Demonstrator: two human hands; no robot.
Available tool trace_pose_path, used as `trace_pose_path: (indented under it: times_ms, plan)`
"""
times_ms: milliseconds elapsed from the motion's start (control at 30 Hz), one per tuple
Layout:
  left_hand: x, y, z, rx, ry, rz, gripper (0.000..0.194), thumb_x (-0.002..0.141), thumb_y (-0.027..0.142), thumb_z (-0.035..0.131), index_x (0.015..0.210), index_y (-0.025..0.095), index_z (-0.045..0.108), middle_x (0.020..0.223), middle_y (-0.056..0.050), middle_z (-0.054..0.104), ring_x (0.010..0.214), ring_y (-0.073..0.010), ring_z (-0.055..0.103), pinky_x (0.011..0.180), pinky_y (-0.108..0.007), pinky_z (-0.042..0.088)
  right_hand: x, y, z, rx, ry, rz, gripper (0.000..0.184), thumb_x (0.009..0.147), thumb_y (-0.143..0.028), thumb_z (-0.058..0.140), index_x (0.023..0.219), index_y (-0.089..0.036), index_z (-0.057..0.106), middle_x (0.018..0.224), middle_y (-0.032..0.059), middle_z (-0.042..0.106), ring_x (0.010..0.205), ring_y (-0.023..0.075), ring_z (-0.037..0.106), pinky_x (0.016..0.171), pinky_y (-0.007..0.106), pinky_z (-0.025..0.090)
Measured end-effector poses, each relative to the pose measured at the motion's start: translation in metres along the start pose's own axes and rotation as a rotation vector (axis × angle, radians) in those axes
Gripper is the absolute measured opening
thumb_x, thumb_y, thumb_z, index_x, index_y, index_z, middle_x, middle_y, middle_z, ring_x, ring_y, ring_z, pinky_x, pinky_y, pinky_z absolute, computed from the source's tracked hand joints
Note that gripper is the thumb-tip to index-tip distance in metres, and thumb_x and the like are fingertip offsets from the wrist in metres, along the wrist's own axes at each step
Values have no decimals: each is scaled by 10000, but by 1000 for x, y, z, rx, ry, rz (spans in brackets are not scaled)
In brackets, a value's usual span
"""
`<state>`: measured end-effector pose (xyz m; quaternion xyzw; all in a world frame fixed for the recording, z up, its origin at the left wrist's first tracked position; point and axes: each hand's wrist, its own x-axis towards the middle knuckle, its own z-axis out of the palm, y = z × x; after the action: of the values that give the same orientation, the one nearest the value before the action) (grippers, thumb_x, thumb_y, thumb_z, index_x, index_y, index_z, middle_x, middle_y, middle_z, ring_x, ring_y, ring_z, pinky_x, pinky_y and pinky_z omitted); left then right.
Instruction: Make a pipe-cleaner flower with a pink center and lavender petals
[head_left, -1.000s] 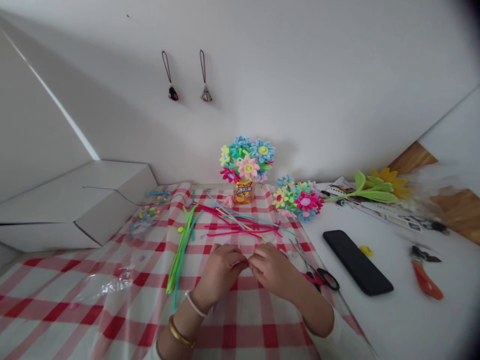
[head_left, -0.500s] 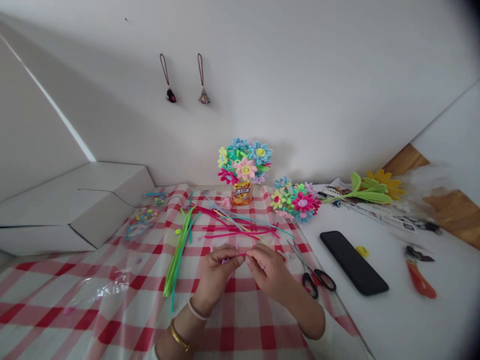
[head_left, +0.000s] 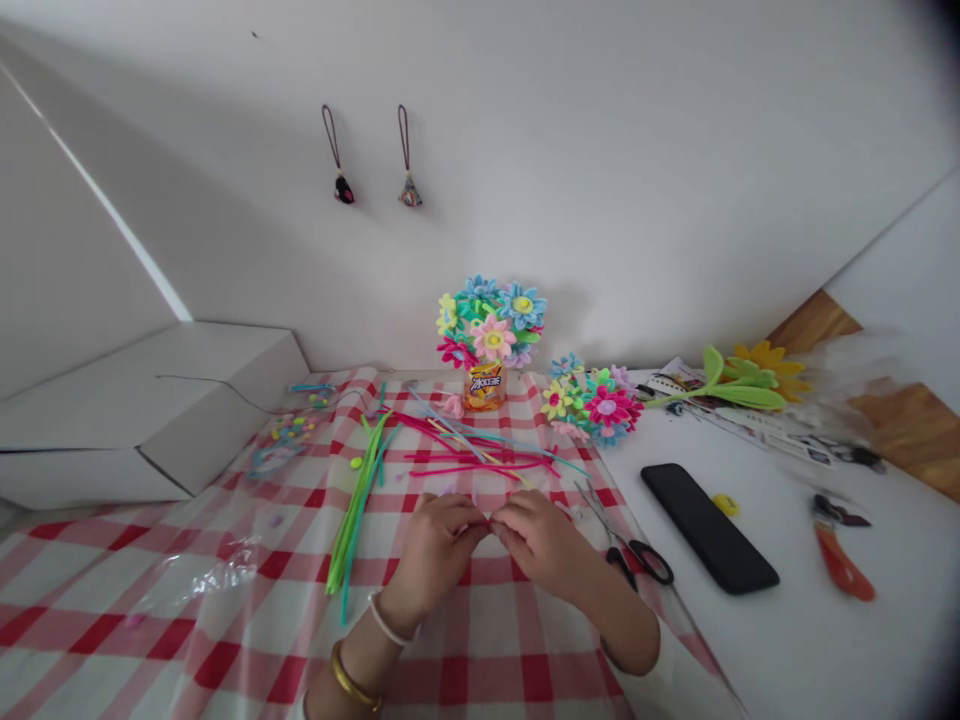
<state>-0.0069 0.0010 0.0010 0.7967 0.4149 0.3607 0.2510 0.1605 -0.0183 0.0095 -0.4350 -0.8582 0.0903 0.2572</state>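
My left hand (head_left: 439,545) and my right hand (head_left: 541,540) meet fingertip to fingertip over the checked cloth. Both pinch a short pink-red pipe cleaner (head_left: 490,522), mostly hidden by the fingers. Beyond them lie loose pink-red pipe cleaners (head_left: 480,466), mixed with blue and pale yellow ones. Bright green pipe cleaners (head_left: 355,515) lie in a bundle to the left of my left hand. Black-handled scissors (head_left: 613,530) rest just right of my right hand, blades partly apart.
A jar (head_left: 485,388) of pipe-cleaner flowers stands at the back. A second flower bunch (head_left: 592,400) lies beside it. On the right are a black phone (head_left: 709,527), orange-handled pliers (head_left: 841,555) and a yellow sunflower (head_left: 772,370). A white box (head_left: 150,410) sits at left.
Both hands have rotated slightly, with the fingertips drawn closer together, and less of the pink-red pipe cleaner shows between them. The right forearm has shifted a little right.
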Motion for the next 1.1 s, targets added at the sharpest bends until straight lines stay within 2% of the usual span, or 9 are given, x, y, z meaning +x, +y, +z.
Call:
trace_pose_path:
  times_ms: [133,267,367,533,633,700,833,967,1100]
  plan:
    - [-2,-6,7,-502,129,-192,79,704,228,651,659,164,661,674,-13,582,660,-130,521,610,-241,399,1,-7,-1,183,110,51,205,900,-205,398,754,-174,538,726,24,547,730,140,499,664,261,395]
    - [-2,-9,12,-749,184,-283,77,666,231,680,690,162,658,697,-8,585,666,-128,525,635,-252,420,1,-9,4,194,141,91,225,915,-217,344,748,-176,489,742,33,526,730,146,482,672,268,403]
    - [0,-8,9,-566,114,-231,68,701,216,642,740,165,666,702,-18,599,654,-130,523,620,-255,407,0,-4,5,55,76,42,163,884,-176,387,768,-170,501,789,50,541,779,170,485,704,297,405]
    - [-1,-3,0,154,-79,86,110,732,129,585,689,181,672,716,-33,637,711,-158,533,714,-315,341,-1,3,7,-174,-107,-66,174,851,-141,429,728,-163,551,753,53,577,746,186,516,705,336,404]
    - [-2,-1,-3,272,-115,119,144,728,114,582,615,170,651,652,-25,625,670,-149,526,714,-324,319,-1,2,5,-128,-111,-47,195,862,-174,439,718,-166,570,728,43,586,720,175,527,685,325,406]
    - [-1,-2,-4,148,-77,49,128,728,131,592,625,172,657,650,-18,621,660,-139,525,701,-306,329,0,1,2,-20,-16,-5,163,862,-192,454,765,-172,583,751,40,589,750,170,527,692,308,410]
    - [0,-2,-6,-372,8,-204,94,693,200,641,610,155,646,599,4,562,590,-108,478,593,-239,360,0,-2,-6,221,187,11,120,847,-175,475,854,-180,595,779,34,584,785,152,521,720,276,411]
    - [0,1,-3,-750,125,-401,88,601,204,714,601,141,654,592,10,560,589,-99,474,575,-221,375,1,-4,-3,316,185,29,167,854,-188,467,741,-174,589,680,11,540,686,127,500,642,250,390]
    - [0,3,1,-957,183,-462,110,563,195,740,633,146,671,621,7,605,612,-102,510,616,-229,401,3,-7,3,323,190,61,236,845,-182,469,618,-162,529,618,0,494,620,114,468,585,241,361]
